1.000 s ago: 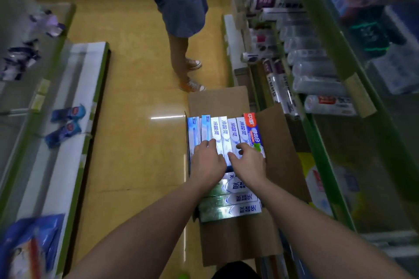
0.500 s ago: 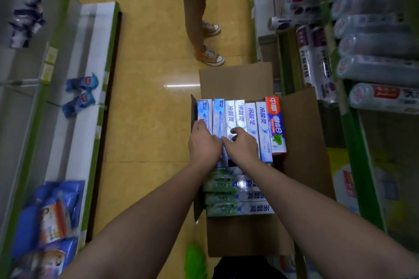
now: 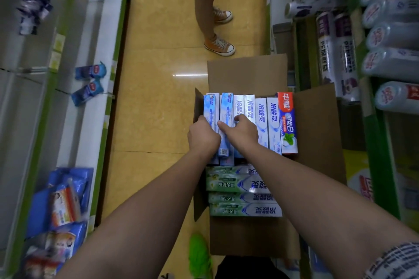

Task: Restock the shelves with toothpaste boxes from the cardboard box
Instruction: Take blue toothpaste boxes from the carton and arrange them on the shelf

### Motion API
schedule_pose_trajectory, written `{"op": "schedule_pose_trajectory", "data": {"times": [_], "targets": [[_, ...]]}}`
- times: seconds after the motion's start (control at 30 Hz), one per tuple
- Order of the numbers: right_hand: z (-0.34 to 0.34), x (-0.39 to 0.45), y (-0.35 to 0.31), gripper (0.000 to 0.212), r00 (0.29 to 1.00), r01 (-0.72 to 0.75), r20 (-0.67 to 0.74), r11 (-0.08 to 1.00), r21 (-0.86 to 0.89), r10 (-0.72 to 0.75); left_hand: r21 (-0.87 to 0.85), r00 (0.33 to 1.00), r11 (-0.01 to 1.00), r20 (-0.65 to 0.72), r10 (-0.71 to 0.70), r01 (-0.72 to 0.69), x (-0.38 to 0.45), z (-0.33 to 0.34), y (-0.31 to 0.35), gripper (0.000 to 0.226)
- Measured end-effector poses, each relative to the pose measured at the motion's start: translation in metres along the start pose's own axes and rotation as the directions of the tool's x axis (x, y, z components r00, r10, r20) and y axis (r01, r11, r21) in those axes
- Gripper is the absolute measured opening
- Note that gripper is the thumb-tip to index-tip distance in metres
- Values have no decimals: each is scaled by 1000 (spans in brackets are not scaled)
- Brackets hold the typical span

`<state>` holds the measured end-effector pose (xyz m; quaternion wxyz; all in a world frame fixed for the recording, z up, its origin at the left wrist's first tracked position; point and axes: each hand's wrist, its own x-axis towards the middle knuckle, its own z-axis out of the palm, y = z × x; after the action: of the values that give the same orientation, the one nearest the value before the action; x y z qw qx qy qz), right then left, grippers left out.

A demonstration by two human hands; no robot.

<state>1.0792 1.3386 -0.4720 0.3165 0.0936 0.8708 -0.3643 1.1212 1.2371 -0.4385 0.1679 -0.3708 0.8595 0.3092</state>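
An open cardboard box point(image 3: 247, 235) stands on the floor point(image 3: 158, 52) of a shop aisle, its flaps folded outward. At its near end green toothpaste boxes point(image 3: 240, 197) lie crosswise in a stack. Beyond them, toward the far end, a row of blue-and-white toothpaste boxes point(image 3: 260, 118) runs lengthwise side by side, with a red-and-blue toothpaste box point(image 3: 287, 120) against the right wall. Both hands reach into this row at its left side, close together. The left hand point(image 3: 204, 136) grips the outer light-blue box point(image 3: 209, 104) by the box's left wall, fingers curled over it. The right hand point(image 3: 242, 131) closes on the next light-blue box point(image 3: 225, 124), thumb on its left face, fingers over the top. Shelves point(image 3: 106, 79) line the left of the aisle, holding blue packets point(image 3: 88, 84); right-hand shelves point(image 3: 371, 142) carry plastic-wrapped rolls point(image 3: 394, 36). Farther along the floor another person's legs in orange sneakers point(image 3: 218, 45) stand just beyond the far flap.
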Motion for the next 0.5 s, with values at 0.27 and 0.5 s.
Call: {"op": "schedule_pose_trajectory", "data": {"times": [0.27,0.5], "targets": [[-1,4,-3,32,996,15,-84,1000,-21,-17,58,999,997,3,46,-46,-2,13,2,47],[-25,-5,13,31,970,-120,-207,992,35,124,35,999,998,16,45,-45,-9,17,1,52]]}}
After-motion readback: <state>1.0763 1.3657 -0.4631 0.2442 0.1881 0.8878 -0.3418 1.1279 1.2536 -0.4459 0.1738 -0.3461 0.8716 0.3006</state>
